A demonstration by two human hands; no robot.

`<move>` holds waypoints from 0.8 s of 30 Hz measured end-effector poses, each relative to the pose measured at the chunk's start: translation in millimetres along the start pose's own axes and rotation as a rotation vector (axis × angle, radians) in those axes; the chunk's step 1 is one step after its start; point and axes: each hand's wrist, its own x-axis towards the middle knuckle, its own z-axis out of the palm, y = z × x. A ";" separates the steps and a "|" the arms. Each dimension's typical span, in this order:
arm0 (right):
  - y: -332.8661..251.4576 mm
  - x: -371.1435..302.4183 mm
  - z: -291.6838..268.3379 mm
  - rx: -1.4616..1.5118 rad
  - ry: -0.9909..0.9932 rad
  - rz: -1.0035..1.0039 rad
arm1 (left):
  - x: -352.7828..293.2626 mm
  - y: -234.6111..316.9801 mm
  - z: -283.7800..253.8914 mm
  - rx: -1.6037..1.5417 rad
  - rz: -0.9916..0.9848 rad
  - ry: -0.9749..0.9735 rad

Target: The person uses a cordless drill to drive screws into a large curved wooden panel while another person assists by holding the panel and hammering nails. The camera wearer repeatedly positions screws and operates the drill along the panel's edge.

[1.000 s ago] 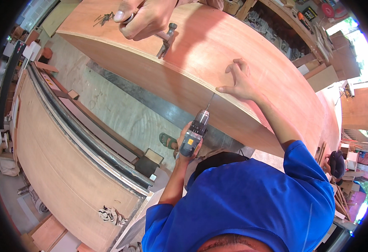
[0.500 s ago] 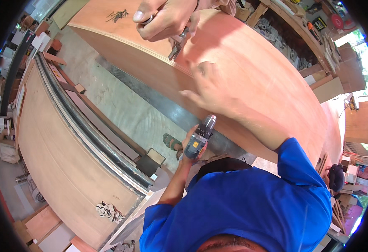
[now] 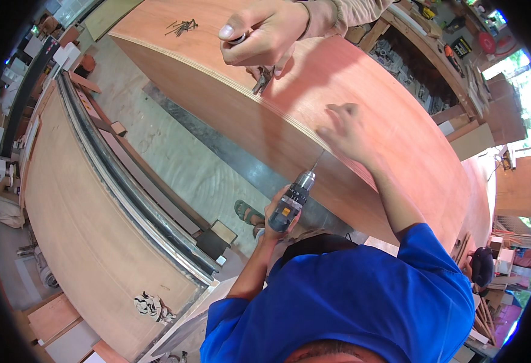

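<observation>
A dark cordless drill [image 3: 290,206] is gripped in my left hand [image 3: 276,215]. The thin bit [image 3: 320,158] in its silver chuck points up toward the layered edge of a large plywood box [image 3: 229,103]; whether it touches the edge I cannot tell. Over the top panel hovers my right hand [image 3: 345,136], fingers parted and slightly blurred, with nothing visible in them. Across from me, a co-worker's hand [image 3: 265,30] in a tan sleeve closes around a metal pincer-like tool [image 3: 262,81], whose jaws rest at the panel's edge.
Loose screws or nails [image 3: 182,26] lie on the panel's far left corner. To my left stands a long pale board [image 3: 96,224] with a crumpled rag [image 3: 154,307] on it. A workbench with tools [image 3: 441,60] is at the far right. Another person [image 3: 482,266] is at right.
My right hand has moved right, away from the drill, and its fingers have drawn in. The drill's bit now shows near the panel edge. The view has shifted slightly.
</observation>
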 end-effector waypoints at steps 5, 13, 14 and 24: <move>57.7 -18.8 -41.5 -0.177 0.056 0.246 | 3.0 3.9 0.3 -0.006 0.003 -0.015; 72.5 -55.3 -24.4 -0.192 0.019 0.258 | 1.0 1.6 0.1 0.051 0.030 -0.007; 66.2 -57.6 -20.6 -0.229 0.015 0.276 | 1.1 1.7 -0.4 0.056 0.027 -0.007; 57.5 -59.7 -10.9 -0.272 0.043 0.301 | -0.1 1.4 0.6 0.019 0.034 -0.005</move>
